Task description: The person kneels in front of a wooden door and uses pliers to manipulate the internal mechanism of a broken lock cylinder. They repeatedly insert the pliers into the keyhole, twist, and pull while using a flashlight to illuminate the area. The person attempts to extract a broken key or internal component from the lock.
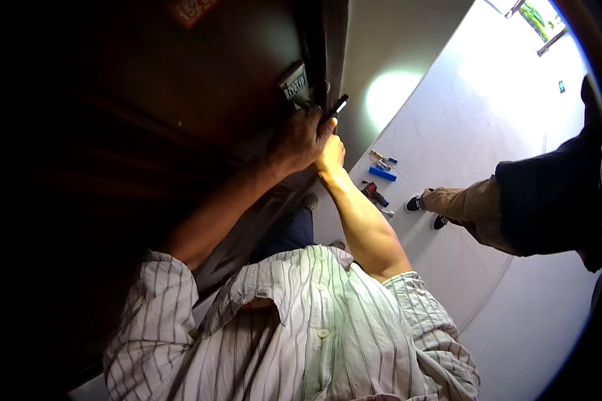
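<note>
My left hand (299,142) is closed at the edge of a dark brown door (241,60). A slim black bar (342,104) with a bright strip sticks out past its fingers; whether it is a door handle or a loose tool I cannot tell. Close against it, partly behind, my right hand (330,155) is brightly lit, with its fingers curled and mostly hidden. What it grips does not show. Just above the left hand, a small dark rectangular piece with pale print (294,83) sits on the door.
On the pale tiled floor (475,127) lie a blue box (382,174), several small parts (381,160), a red-and-black power tool (374,194) and a silvery tool (387,213). Another person in tan trousers (471,204) stands at the right. A bright spot falls on the wall (391,47).
</note>
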`<control>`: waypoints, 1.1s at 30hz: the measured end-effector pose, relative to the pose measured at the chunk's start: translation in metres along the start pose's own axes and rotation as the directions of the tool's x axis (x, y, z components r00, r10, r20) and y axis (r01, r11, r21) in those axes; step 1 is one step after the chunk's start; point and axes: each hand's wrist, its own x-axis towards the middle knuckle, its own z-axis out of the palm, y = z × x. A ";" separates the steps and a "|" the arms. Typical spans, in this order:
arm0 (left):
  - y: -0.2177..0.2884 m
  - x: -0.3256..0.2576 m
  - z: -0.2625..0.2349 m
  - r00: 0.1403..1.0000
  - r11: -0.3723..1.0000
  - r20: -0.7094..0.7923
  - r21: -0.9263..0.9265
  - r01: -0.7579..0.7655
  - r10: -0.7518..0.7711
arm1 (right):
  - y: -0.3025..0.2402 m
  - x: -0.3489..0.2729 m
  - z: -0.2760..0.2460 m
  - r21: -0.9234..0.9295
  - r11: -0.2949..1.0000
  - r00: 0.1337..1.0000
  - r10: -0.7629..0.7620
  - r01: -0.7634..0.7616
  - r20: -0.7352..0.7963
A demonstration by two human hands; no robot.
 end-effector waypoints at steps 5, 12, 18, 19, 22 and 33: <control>-0.007 0.001 0.002 1.000 0.999 0.002 -0.035 0.002 -0.002 | 0.011 0.005 0.009 0.042 0.998 0.999 -0.036 0.038 -0.037; 0.016 0.007 -0.014 0.999 0.998 0.024 0.059 0.024 -0.026 | 0.010 0.008 0.003 -0.040 0.997 0.998 -0.066 0.066 0.022; -0.013 0.012 0.003 0.998 0.996 -0.057 -0.093 -0.002 -0.003 | 0.005 0.015 0.007 -0.023 0.999 0.999 -0.040 0.040 0.003; -0.017 0.013 0.004 0.999 0.995 -0.051 -0.102 -0.003 -0.002 | 0.004 0.015 0.007 -0.030 0.999 1.000 -0.029 0.029 -0.002; -0.002 0.012 -0.003 0.999 0.992 -0.053 -0.123 -0.005 -0.002 | -0.001 0.003 -0.004 -0.054 0.998 1.000 -0.024 0.024 -0.011; 0.002 0.011 -0.009 0.993 0.989 -0.096 -0.117 -0.086 0.075 | 0.010 0.012 0.007 -0.071 0.996 0.999 -0.047 0.047 -0.003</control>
